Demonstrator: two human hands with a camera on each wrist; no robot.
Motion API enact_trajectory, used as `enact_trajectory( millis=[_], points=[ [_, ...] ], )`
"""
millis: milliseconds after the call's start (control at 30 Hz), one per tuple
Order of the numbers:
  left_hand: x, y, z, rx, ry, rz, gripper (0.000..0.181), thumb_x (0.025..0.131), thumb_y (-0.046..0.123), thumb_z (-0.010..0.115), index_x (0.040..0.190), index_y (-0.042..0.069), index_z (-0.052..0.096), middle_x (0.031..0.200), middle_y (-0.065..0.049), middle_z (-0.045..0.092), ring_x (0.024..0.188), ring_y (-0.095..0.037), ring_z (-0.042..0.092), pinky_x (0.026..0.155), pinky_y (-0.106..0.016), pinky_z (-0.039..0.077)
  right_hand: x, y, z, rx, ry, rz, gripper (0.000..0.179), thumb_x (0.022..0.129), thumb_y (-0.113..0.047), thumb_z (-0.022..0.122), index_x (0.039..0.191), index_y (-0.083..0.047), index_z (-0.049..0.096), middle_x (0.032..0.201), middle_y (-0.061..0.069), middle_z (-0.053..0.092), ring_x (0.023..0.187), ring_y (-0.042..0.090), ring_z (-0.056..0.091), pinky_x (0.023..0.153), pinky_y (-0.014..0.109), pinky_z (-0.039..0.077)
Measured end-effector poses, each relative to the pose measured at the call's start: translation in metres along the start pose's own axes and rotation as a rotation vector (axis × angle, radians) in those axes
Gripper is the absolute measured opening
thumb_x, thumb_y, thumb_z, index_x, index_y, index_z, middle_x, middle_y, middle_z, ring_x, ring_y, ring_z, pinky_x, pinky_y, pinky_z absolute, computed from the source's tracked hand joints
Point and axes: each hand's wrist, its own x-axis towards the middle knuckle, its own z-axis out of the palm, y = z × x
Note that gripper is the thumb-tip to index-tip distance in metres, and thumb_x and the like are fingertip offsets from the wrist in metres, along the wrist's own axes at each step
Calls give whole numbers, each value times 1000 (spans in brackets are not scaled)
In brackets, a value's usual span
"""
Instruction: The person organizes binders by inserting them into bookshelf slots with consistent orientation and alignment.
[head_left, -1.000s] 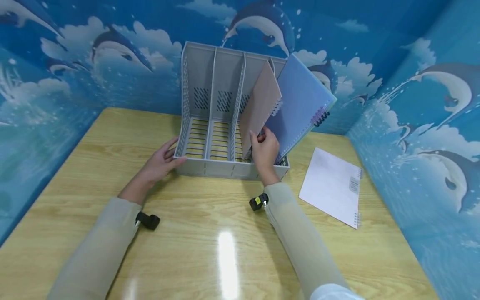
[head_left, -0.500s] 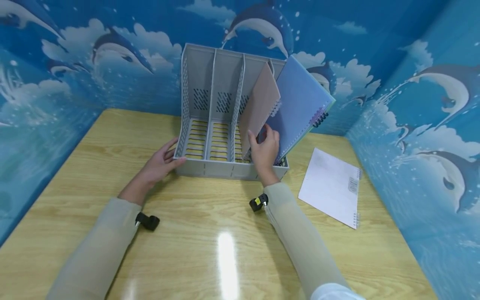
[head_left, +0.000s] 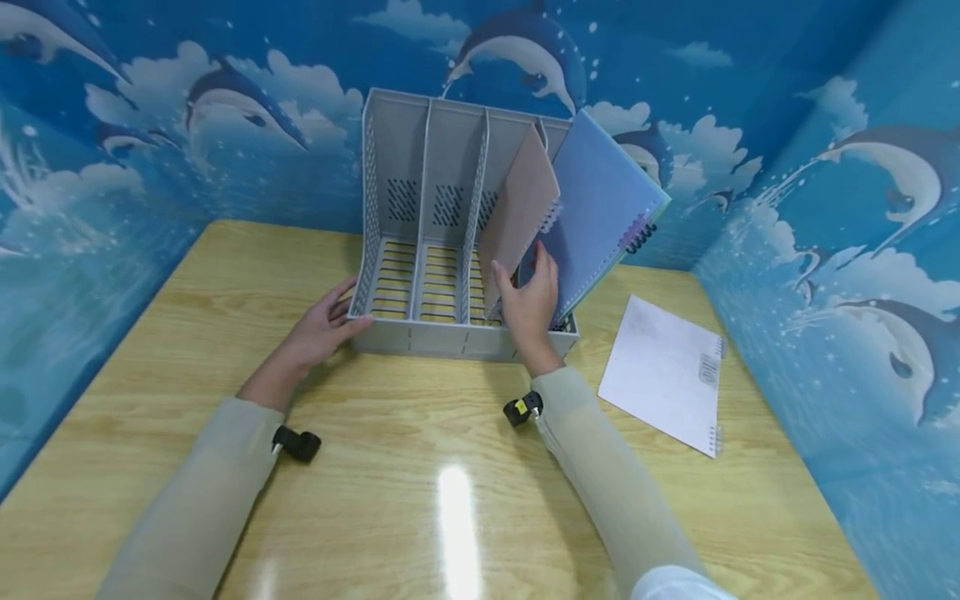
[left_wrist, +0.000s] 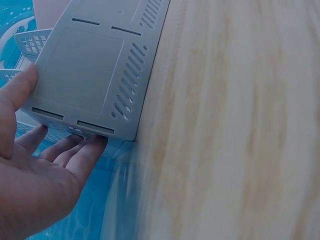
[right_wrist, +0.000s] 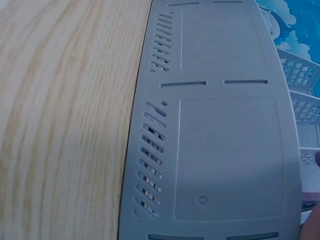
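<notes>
A grey file rack (head_left: 390, 332) with upright dividers stands on the table. My left hand (head_left: 318, 329) grips its front left corner, the thumb over the front edge and the fingers against the side, as the left wrist view shows. A brown spiral notebook (head_left: 522, 196) leans in a right-hand slot. Beside it a blue spiral notebook (head_left: 600, 196) tilts to the right in the rack. My right hand (head_left: 532, 308) reaches over the front wall between the two notebooks. Its thumb is at the brown notebook's lower edge and its fingers, spread from the thumb, overlap the blue one.
A white spiral notebook (head_left: 663, 375) lies flat on the wooden table (head_left: 375, 467) to the right of the rack. Blue dolphin-print walls (head_left: 285, 67) rise behind the table and at its sides. Two slots on the rack's left show bare slatted bottoms.
My right hand's fingers have uncurled and spread from the thumb, moving slightly up between the brown and blue notebooks. My left hand keeps its grip on the file rack.
</notes>
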Motion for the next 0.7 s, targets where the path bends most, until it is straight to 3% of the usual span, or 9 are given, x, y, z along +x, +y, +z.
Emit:
enact_trajectory(
  millis=[267, 467, 567, 700],
  points=[
    [-2, 0, 2, 19, 13, -30, 80, 98, 18, 59, 158, 20, 6, 158, -20, 20, 144, -36, 23, 116, -49, 25, -8, -6, -7, 9, -66, 5, 84, 90, -42, 67, 152, -2, 26, 152, 16, 35, 139, 27, 35, 116, 38, 29],
    [-6, 7, 8, 7, 37, -43, 80, 98, 18, 58, 158, 20, 4, 161, -18, 11, 143, -41, 21, 116, -54, 24, -12, -11, -14, 35, -41, -41, 88, 89, -38, 70, 152, -1, 23, 151, 16, 32, 139, 27, 32, 117, 37, 27],
    [-6, 9, 9, 6, 79, -42, 82, 98, 22, 59, 158, 20, 3, 161, -16, 6, 144, -41, 20, 115, -56, 24, -13, -13, -18, 51, -1, -77, 86, 88, -36, 72, 152, -1, 25, 148, 15, 34, 137, 25, 34, 116, 35, 27],
    [-7, 14, 13, 53, 183, -7, 80, 97, 29, 59, 157, 16, 8, 161, -17, 7, 144, -39, 18, 115, -56, 24, -15, -14, -23, 126, 94, -151, 79, 88, -27, 73, 148, 1, 30, 141, 18, 39, 133, 27, 37, 114, 37, 31]
  ],
)
